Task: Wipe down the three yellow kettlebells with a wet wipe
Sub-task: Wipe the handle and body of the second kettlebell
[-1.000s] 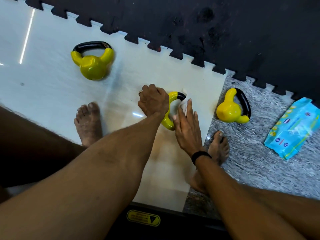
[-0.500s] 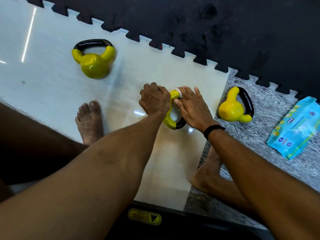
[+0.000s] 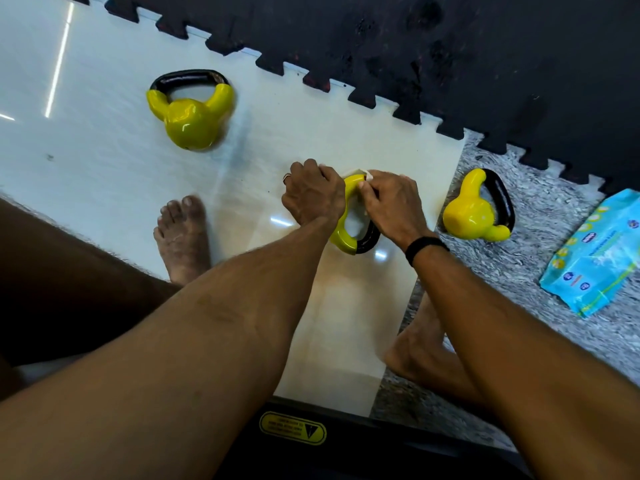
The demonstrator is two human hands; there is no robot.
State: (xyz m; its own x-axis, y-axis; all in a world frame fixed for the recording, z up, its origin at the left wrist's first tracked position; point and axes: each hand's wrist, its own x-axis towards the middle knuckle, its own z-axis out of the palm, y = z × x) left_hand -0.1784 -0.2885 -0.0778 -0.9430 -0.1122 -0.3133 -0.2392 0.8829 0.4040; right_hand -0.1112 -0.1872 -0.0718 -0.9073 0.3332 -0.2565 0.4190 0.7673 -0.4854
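A pale glossy floor tile runs under a black interlocking foam mat along its far edge, with grey speckled flooring to its right. The middle kettlebell lies on the tile near the tile's right edge, mostly hidden by the hands; only its yellow horn and part of its black handle show. The left hand is curled over the kettlebell's body and grips it. The right hand sits just beside it, fingers curled, pinching a white wet wipe against the upper yellow part of the handle. The two hands are close together but not touching.

A second kettlebell lies on the tile toward its far left, handle pointing at the mat. A third kettlebell lies on the grey flooring just past the tile's right edge, handle to the right. A blue wipes packet rests further right on the grey flooring. Two bare feet stand on the floor, the left foot on the tile, the right foot at the tile's right edge.
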